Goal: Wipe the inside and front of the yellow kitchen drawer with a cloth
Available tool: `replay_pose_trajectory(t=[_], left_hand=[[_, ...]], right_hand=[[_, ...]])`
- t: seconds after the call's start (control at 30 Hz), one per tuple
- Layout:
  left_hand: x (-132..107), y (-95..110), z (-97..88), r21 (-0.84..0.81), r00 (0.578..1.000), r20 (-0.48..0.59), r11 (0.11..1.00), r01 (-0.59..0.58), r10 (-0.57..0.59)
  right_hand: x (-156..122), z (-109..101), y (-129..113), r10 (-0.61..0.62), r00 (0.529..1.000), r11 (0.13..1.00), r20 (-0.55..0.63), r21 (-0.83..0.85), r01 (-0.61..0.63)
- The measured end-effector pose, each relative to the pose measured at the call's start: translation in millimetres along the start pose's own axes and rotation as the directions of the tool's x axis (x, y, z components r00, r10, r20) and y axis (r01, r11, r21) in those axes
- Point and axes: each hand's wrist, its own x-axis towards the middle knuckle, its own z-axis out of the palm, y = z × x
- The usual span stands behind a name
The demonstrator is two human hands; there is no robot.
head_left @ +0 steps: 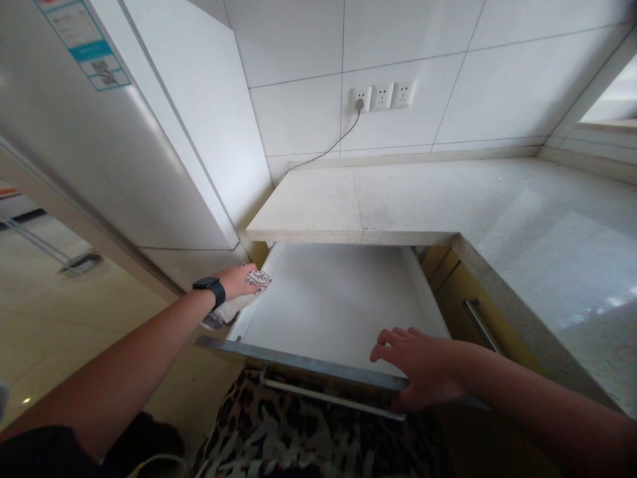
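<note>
A pulled-out white drawer (pixel 338 299) lies in front of me, with a grey front edge (pixel 298 358) and a bar handle (pixel 328 396). Nothing lies on its visible floor. My left hand (pixel 239 281), below a black watch, is closed on a patterned cloth (pixel 259 279). The cloth presses on the drawer's left side wall, and part of it hangs outside. At the front right corner, my right hand (pixel 423 365) straddles the front edge. Its curved fingers reach over the inside and the thumb is outside, gripping the drawer front.
A pale stone countertop (pixel 398 199) overhangs the drawer's back and turns toward me on the right, above a cabinet with a bar handle (pixel 482 325). A tall white refrigerator (pixel 199 86) stands left. A cord (pixel 328 147) runs from wall sockets (pixel 382 96).
</note>
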Motion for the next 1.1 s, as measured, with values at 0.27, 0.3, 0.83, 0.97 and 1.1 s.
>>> replay_pose_trajectory(t=[0.27, 0.3, 0.83, 0.97, 1.1], left_hand=[[21.3, -2.7, 2.7, -0.005, 0.998, -0.053, 0.999, 0.045, -0.046], [28.6, -2.4, 2.9, -0.005, 0.996, -0.063, 0.998, 0.058, -0.058], [78.6, 1.4, 4.5, -0.011, 0.979, -0.151, 0.99, 0.14, -0.14], [57.9, 0.1, 3.6, -0.025, 0.986, -0.118, 0.993, 0.115, -0.117], [27.1, 1.5, 2.5, -0.038, 0.993, -0.081, 0.996, 0.086, -0.089]], right_hand=[[-0.8, -4.8, -6.7, 0.021, 0.999, 1.0, 0.038, 0.021, -0.022], [-0.9, -5.0, -6.9, 0.021, 0.999, 0.999, 0.039, 0.025, -0.022], [0.8, -4.0, -5.4, 0.012, 0.999, 0.999, 0.043, 0.033, -0.013], [0.1, -5.0, -6.2, 0.015, 0.999, 1.0, 0.042, 0.023, -0.016], [-0.1, -3.5, -4.8, 0.001, 1.0, 1.0, 0.027, 0.009, -0.002]])
